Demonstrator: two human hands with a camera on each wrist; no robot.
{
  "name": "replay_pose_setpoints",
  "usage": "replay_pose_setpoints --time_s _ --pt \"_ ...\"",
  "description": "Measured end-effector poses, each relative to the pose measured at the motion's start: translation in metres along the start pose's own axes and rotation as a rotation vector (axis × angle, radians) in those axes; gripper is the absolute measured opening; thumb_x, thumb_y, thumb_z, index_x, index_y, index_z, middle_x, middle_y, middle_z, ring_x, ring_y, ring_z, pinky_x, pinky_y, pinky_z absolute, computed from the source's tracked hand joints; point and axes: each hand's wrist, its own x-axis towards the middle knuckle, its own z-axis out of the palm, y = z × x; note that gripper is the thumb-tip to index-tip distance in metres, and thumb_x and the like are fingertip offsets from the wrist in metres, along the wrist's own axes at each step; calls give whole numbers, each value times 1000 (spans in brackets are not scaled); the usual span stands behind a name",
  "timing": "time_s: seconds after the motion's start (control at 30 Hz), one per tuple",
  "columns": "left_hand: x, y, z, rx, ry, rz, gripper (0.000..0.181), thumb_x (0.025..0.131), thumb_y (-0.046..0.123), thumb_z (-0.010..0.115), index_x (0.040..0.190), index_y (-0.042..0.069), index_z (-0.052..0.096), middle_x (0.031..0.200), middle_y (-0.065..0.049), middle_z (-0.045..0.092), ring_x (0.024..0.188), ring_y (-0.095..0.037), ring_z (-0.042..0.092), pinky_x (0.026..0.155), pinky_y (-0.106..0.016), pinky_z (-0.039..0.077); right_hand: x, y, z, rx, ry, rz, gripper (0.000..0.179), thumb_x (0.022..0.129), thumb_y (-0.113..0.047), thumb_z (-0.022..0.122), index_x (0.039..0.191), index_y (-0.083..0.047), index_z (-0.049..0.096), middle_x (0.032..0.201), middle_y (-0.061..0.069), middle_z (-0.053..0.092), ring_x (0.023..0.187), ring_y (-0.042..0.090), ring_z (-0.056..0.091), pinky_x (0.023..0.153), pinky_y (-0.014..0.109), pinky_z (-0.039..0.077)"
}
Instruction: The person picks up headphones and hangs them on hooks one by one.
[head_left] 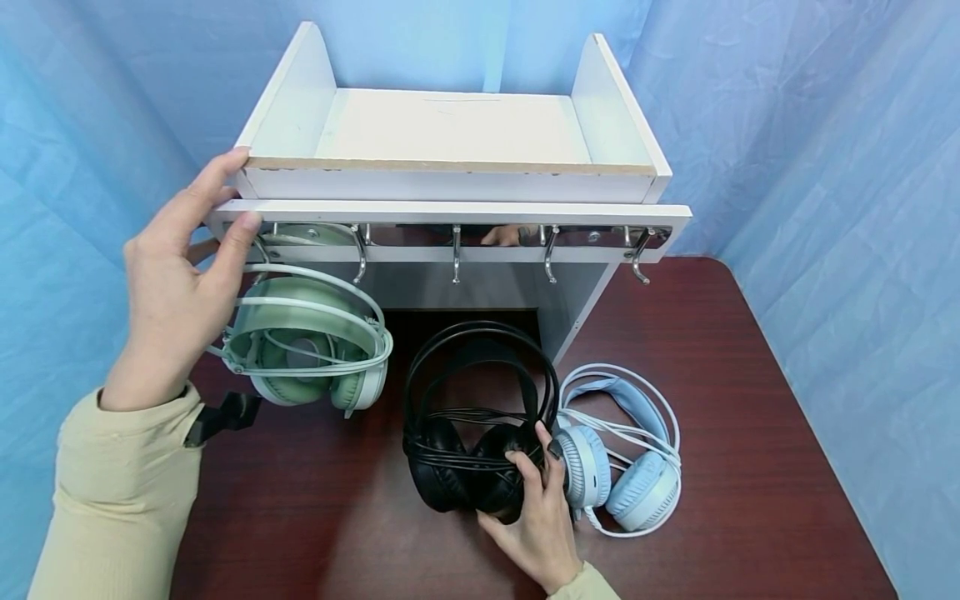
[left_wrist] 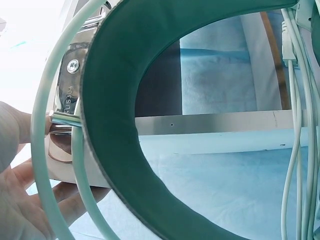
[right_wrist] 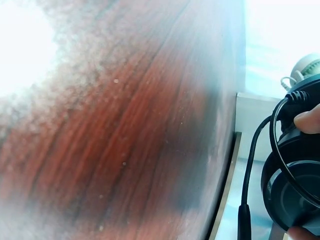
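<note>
My left hand (head_left: pixel 176 275) grips the left end of the white shelf (head_left: pixel 450 183), thumb on its front board and fingers at the corner. Mint-green headphones (head_left: pixel 300 289) hang just below that hand from the leftmost hook; their padded headband (left_wrist: pixel 110 85) fills much of the left wrist view. At the right hand (head_left: pixel 542 529), thumb and fingers hold the right ear cup of black headphones (head_left: pixel 441 479), whose cable is wound round the cups. In the right wrist view a black ear cup (right_wrist: pixel 290 185) shows between thumb and finger.
A metal hook rail (head_left: pixel 412 236) with several hooks runs along the shelf's front. White-and-blue headphones (head_left: pixel 647 492) lie on the dark red wooden table (head_left: pixel 757 467), right beside the black pair. Blue curtains (head_left: pixel 847 167) enclose the back and sides.
</note>
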Motion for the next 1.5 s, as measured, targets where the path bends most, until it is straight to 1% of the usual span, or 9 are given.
replay_pose_setpoints --time_s 0.1,0.3,0.57,0.77,1.07,1.2,1.3,1.4,1.5 --pt "0 0 0 -3 0 4 42 92 16 64 133 24 59 133 3 59 110 9 55 89 -11 47 0 0 0 -4 7 -13 78 51 -25 88 119 -3 56 146 29 33 121 39 49 99 22 39" --pt "0 -1 0 -6 -1 1 42 93 16 63 134 24 59 134 3 59 111 7 55 89 -12 47 4 1 -1 6 59 -58 64 71 -39 78 118 -1 56 143 33 34 125 40 45 105 21 34" --pt "0 -1 0 5 2 5 42 93 16 64 133 25 59 134 4 59 111 8 55 89 -12 47 10 1 0 -26 111 -98 59 82 -47 66 116 0 58 140 34 38 127 40 44 105 24 34" --pt "0 0 0 0 1 4 42 93 16 63 134 25 59 134 4 59 112 7 55 89 -12 47 18 1 0 -24 179 -157 55 85 -46 63 111 3 58 135 37 40 129 41 43 113 22 28" --pt "0 0 0 5 -4 5 42 93 17 63 134 26 59 134 5 58 113 4 56 89 -12 47 26 1 -2 -28 208 -195 54 86 -45 63 110 3 57 133 37 42 128 42 43 113 25 28" --pt "0 -1 0 5 -2 9 42 92 17 64 134 25 59 134 3 59 113 4 56 90 -13 47 29 0 -3 -47 217 -187 55 85 -46 64 110 2 57 132 37 43 124 43 47 109 25 33" --pt "0 -2 0 1 2 11 42 92 16 65 134 24 59 134 3 59 112 5 56 90 -13 47 30 -1 -4 -71 216 -174 56 85 -48 63 110 1 57 133 37 43 117 42 51 98 31 41" --pt "0 -1 0 1 0 9 42 92 16 64 134 25 59 134 4 59 113 3 57 90 -13 47 33 -2 -5 -83 221 -176 55 86 -49 63 110 1 57 133 36 44 112 42 54 86 37 45" --pt "0 0 0 3 -5 1 42 93 17 63 134 27 58 135 6 58 114 3 56 89 -12 47 35 -2 -5 -77 231 -193 55 86 -48 63 109 1 56 132 36 44 111 41 55 83 37 45"
